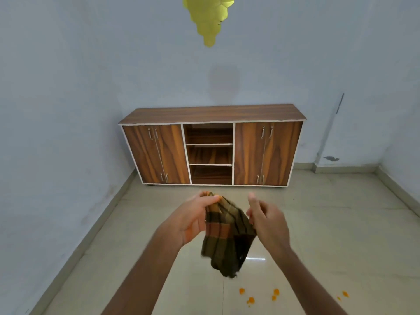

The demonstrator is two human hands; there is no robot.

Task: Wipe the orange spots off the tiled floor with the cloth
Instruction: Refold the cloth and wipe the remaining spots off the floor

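A checked brown and orange cloth (227, 237) hangs in the air in front of me, well above the floor. My left hand (195, 214) pinches its top corner between thumb and fingers. My right hand (266, 219) touches the cloth's right edge with the fingers partly spread; whether it grips the fabric is unclear. Several small orange spots (250, 300) lie on the beige tiled floor (341, 235) below the cloth, between my forearms, and further orange spots (345, 293) lie to the right of my right arm.
A low wooden cabinet (211, 144) with two pairs of doors and open middle shelves stands against the far blue wall. Walls close the room on the left (56, 155) and at the far right corner. A yellow decoration (208, 19) hangs high on the wall.
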